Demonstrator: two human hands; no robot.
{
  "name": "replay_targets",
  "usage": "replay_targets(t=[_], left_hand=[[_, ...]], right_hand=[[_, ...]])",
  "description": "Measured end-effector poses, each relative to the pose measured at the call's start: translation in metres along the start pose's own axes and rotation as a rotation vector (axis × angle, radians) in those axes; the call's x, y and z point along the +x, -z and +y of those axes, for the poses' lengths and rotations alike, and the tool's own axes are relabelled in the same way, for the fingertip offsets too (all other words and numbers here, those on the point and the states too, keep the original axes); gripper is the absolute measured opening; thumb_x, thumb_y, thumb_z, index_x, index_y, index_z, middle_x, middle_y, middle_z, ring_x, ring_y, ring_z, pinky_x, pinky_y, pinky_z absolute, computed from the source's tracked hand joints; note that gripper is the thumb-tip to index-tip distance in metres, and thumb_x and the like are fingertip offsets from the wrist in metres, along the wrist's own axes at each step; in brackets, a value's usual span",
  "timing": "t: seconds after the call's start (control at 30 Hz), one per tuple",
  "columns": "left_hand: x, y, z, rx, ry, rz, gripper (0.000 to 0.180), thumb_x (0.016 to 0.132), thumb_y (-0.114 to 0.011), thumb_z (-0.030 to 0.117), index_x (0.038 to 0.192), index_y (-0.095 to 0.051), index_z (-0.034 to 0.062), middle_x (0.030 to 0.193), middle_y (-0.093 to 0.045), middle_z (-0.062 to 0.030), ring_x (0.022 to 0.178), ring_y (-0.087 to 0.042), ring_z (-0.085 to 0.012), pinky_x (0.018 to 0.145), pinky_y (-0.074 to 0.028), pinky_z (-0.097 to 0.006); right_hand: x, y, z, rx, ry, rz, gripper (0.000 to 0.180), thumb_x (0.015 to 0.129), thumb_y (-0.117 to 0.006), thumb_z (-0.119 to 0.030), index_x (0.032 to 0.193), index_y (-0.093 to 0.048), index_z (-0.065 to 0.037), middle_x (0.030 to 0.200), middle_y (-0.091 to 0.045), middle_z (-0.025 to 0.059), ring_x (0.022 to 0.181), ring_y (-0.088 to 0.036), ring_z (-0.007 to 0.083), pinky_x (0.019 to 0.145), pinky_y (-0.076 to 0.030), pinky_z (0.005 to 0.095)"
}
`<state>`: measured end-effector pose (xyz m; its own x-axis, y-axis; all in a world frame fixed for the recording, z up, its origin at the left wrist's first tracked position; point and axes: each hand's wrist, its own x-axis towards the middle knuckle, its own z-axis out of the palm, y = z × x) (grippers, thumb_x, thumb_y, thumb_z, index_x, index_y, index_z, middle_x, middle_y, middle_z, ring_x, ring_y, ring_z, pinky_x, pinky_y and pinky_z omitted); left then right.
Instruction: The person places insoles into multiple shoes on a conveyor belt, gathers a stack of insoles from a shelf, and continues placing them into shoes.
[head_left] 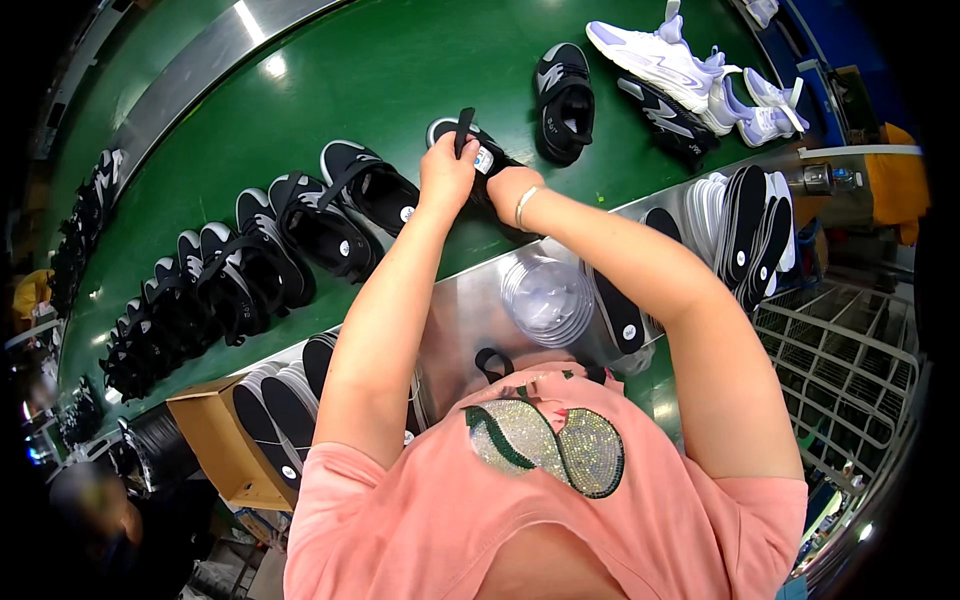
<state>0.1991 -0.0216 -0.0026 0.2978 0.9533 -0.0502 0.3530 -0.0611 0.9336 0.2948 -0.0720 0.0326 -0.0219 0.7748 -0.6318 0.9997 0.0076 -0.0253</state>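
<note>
A black sneaker with a grey toe edge lies on the green table in front of me, a white label showing near its opening. My left hand pinches the black strap of this shoe, which stands up above the toe. At the shoe's opening, my right hand is closed on its collar; those fingertips are hidden. Just left of my left hand sits another black sneaker with an insole inside. A single black sneaker stands to the right of both hands.
Several black sneakers line the green table toward the left. White and lilac sneakers lie at the far right. Stacked insoles, round clear plastic pieces and a cardboard box are along the near edge. A wire rack stands right.
</note>
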Motion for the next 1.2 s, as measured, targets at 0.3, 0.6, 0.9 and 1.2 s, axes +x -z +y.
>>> replay_targets(t=[0.3,0.6,0.9,1.2], left_hand=[[-0.005,0.002,0.002,0.030,0.061,-0.044,0.019,0.078,-0.055,0.020,0.084,-0.056,0.0016,0.072,-0.059,-0.0167,0.069,-0.057,-0.0324,0.063,-0.043,-0.037],[-0.003,0.000,-0.002,0.094,0.009,-0.003,0.020,0.078,-0.055,0.021,0.086,-0.056,0.0020,0.072,-0.059,-0.0173,0.071,-0.057,-0.0338,0.062,-0.043,-0.038],[-0.009,0.000,0.013,0.083,0.005,-0.025,0.020,0.078,-0.053,0.019,0.088,-0.056,0.0020,0.073,-0.059,-0.0183,0.071,-0.057,-0.0339,0.061,-0.043,-0.038],[0.015,0.041,0.022,0.663,-0.334,0.270,0.022,0.071,-0.057,0.011,0.093,-0.055,0.0087,0.082,-0.057,-0.0139,0.079,-0.054,-0.0320,0.067,-0.043,-0.041]], right_hand=[[0.009,-0.005,-0.011,-0.016,-0.116,-0.030,0.022,0.073,-0.053,-0.014,0.091,-0.064,-0.007,0.094,-0.062,0.0090,0.087,-0.060,0.0220,0.072,-0.047,0.0297],[-0.035,0.005,0.002,0.034,0.090,-0.216,0.026,0.074,-0.048,-0.019,0.089,-0.062,-0.003,0.096,-0.061,0.0137,0.095,-0.055,0.0286,0.095,-0.023,0.0489],[0.004,-0.025,0.019,1.744,-0.100,0.202,0.022,0.079,-0.058,-0.021,0.077,-0.058,0.001,0.071,-0.059,0.0106,0.062,-0.057,0.0171,0.060,-0.045,0.0247],[-0.132,0.002,0.050,0.963,0.348,0.498,0.012,0.077,-0.057,-0.021,0.074,-0.060,-0.009,0.068,-0.059,0.0010,0.065,-0.054,0.0129,0.072,-0.037,0.0284]])
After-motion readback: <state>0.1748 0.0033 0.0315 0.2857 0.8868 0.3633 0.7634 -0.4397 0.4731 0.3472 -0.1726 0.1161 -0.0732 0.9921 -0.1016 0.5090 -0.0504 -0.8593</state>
